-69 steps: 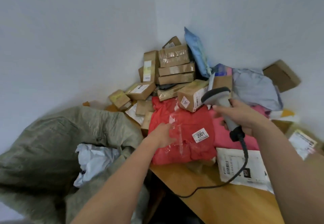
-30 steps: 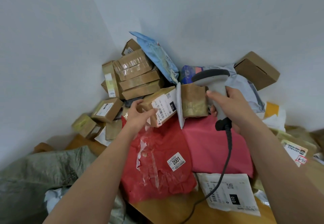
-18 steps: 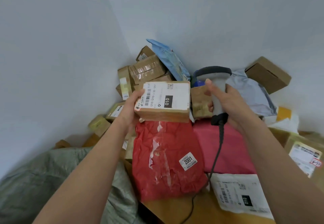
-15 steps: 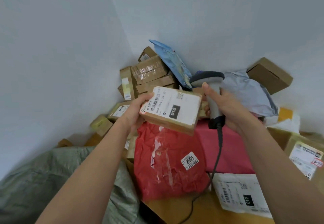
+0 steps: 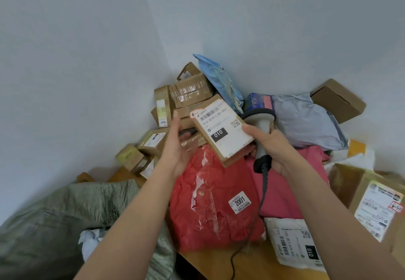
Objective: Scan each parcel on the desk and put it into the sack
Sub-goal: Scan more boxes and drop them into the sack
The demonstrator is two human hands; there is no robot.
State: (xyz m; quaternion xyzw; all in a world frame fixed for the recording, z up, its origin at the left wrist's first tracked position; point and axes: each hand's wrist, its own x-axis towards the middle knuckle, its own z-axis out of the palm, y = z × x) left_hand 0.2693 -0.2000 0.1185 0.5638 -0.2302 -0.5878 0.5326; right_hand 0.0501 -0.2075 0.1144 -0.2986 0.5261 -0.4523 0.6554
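My right hand (image 5: 274,148) grips the scanner (image 5: 262,126) and pinches the box (image 5: 221,129) by thumb, label up, tilted, above the red bag (image 5: 210,203) on the desk (image 5: 219,262). My left hand (image 5: 177,146) is open, fingers straight, beside the box. The sack (image 5: 65,225) lies near left.
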